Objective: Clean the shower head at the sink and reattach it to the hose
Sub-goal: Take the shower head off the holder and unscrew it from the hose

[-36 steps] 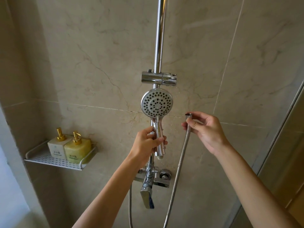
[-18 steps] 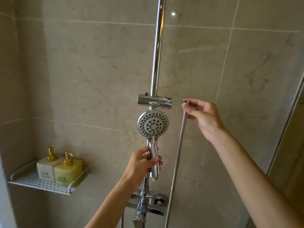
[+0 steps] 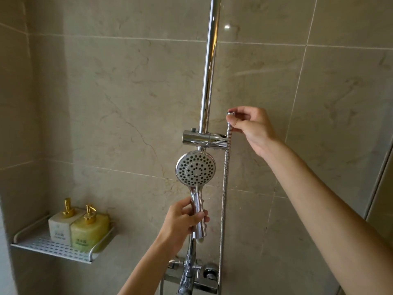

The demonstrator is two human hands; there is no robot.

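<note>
My left hand (image 3: pixel 181 220) grips the chrome handle of the shower head (image 3: pixel 195 170), holding it upright with its round nozzle face toward me, just below the slider bracket (image 3: pixel 205 140). The head is detached from the metal hose (image 3: pixel 223 199), which hangs straight down to its right. My right hand (image 3: pixel 249 124) pinches the hose's end nut at the top, level with and just right of the bracket, beside the vertical chrome rail (image 3: pixel 209 64).
A chrome mixer tap (image 3: pixel 191 273) sits on the wall at the bottom centre. A white perforated shelf (image 3: pixel 53 248) at the lower left carries two square soap bottles with gold pumps. Beige tiled walls surround; a glass door edge runs along the right.
My right hand has lifted the hose end from handle height up to beside the bracket. My left hand still holds the shower head below the bracket. The view has tilted upward.
</note>
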